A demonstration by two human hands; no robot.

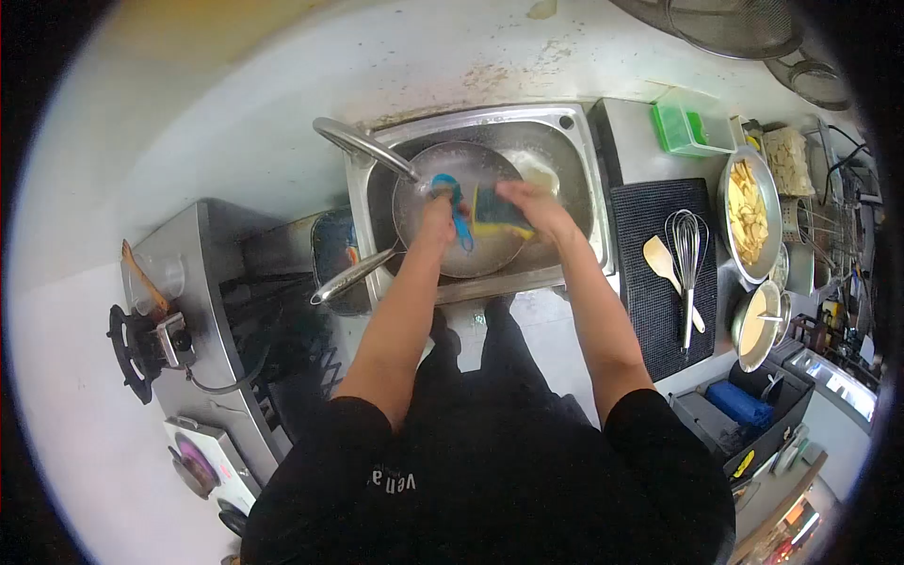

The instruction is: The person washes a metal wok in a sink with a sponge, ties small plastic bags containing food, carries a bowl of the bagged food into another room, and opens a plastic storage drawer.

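Head camera view: nearest is the wearer's black shirt (508,471), its white chest lettering upside down and reading "vena", with a smaller line next to it too tiny to make out. Beyond, two bare arms reach into a steel sink (593,179). Inside the sink lies a wide frying pan (471,264), its handle jutting past the sink's near-left corner. Over the pan, the left hand (437,215) is closed around a blue utensil (462,234), and the right hand (539,205) clasps a green-and-yellow sponge (492,207), its exact finger placement blurred. Right of the sink, a black mat (640,217) carries a whisk (688,254) beside a spatula (661,261); farther right sits a metal bowl (773,215) of yellowish slices. A curved faucet (369,146) arches over the sink's far-left corner, and behind the sink rises a stained white wall (452,56).
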